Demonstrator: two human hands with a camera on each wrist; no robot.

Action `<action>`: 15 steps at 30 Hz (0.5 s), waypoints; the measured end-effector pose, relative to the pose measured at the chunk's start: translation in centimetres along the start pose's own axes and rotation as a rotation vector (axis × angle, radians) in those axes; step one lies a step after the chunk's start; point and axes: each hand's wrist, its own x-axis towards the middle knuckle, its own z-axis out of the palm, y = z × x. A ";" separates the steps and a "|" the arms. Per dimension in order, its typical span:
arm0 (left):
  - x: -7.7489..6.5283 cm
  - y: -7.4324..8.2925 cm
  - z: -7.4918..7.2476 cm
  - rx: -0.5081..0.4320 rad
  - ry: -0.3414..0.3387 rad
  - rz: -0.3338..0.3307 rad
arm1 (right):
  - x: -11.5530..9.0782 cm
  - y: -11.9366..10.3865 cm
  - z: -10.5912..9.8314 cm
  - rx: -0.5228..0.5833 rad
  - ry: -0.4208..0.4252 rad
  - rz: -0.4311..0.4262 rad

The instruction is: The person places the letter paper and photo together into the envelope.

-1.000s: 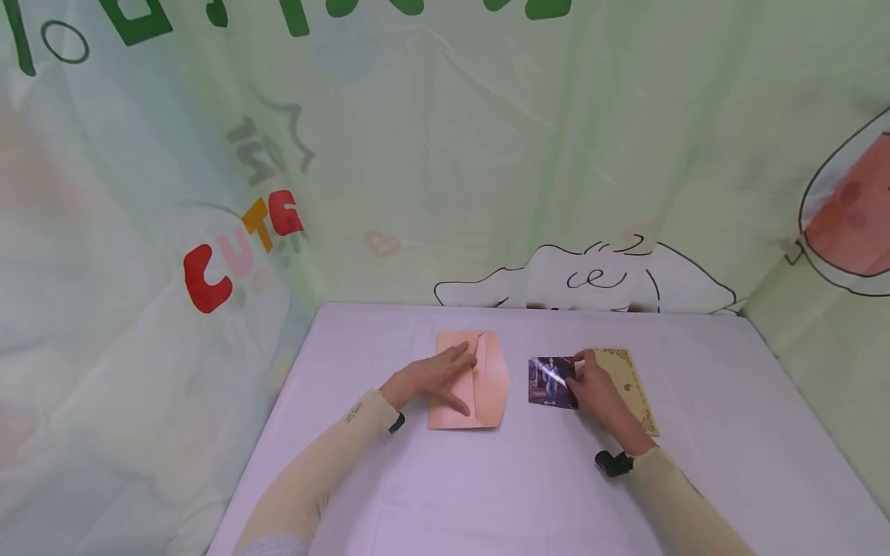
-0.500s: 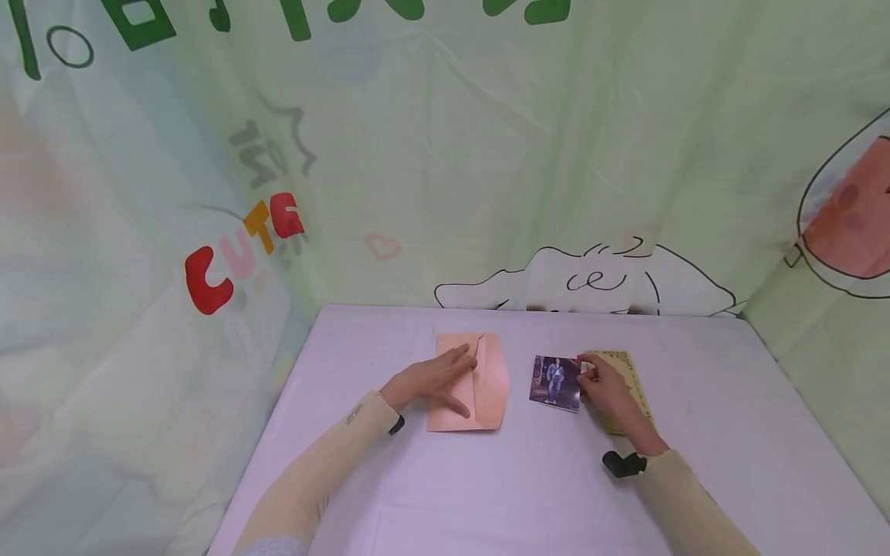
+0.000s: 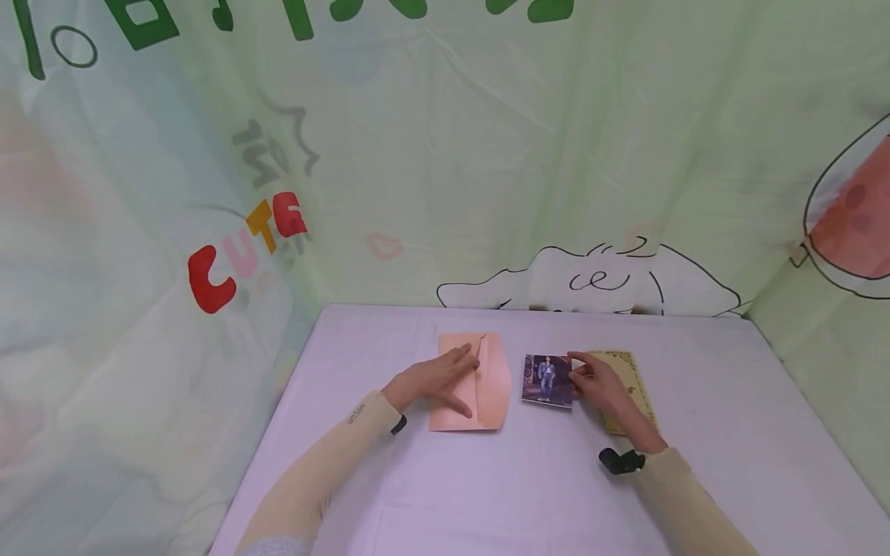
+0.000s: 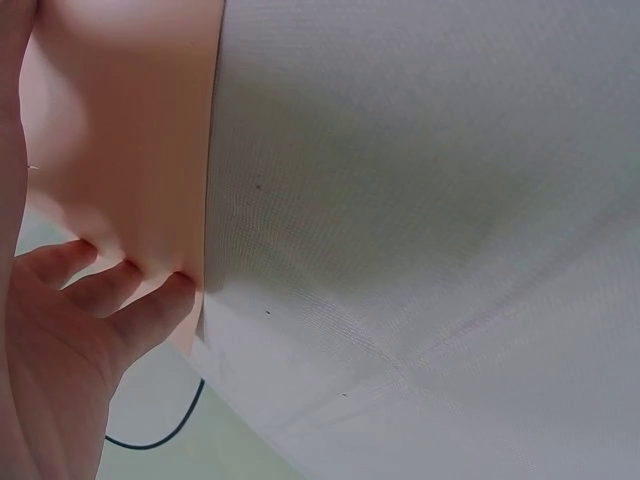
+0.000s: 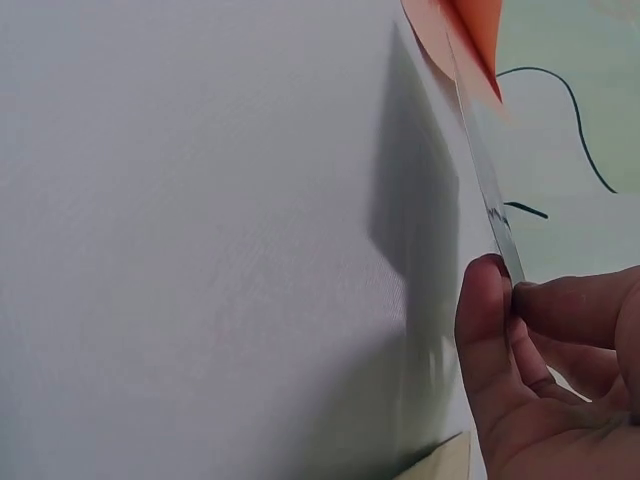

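A pink envelope (image 3: 495, 386) with its flap side up lies on the table, its flap spread out to the right. My left hand (image 3: 438, 380) rests on it with fingers spread; in the left wrist view the fingertips (image 4: 178, 285) press along the envelope's far part (image 4: 120, 130). My right hand (image 3: 603, 388) pinches the right edge of a small photo (image 3: 546, 380) of a standing figure. Seen edge-on in the right wrist view, the photo (image 5: 490, 200) is held between thumb and fingers, raised off the cloth with its shadow beside it.
Partly under my right hand lies a cream card (image 3: 629, 371) with an ornate border. A pale lilac cloth (image 3: 473, 494) covers the table. Printed curtains (image 3: 445, 154) hang close behind and on both sides.
My right hand has lifted the photo from the tabletop, moving slightly right and then back left toward the envelope. The left hand stays on the envelope.
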 end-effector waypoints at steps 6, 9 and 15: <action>0.0 -0.1 0.1 0.020 0.002 0.001 | 0.2 -0.6 0.6 0.011 -0.022 -0.064; -0.1 0.0 -0.1 0.020 0.001 0.003 | 0.2 -1.1 0.9 0.024 -0.034 -0.083; 0.1 0.0 -0.1 0.040 -0.013 0.006 | 0.6 -1.9 1.8 0.059 -0.052 -0.103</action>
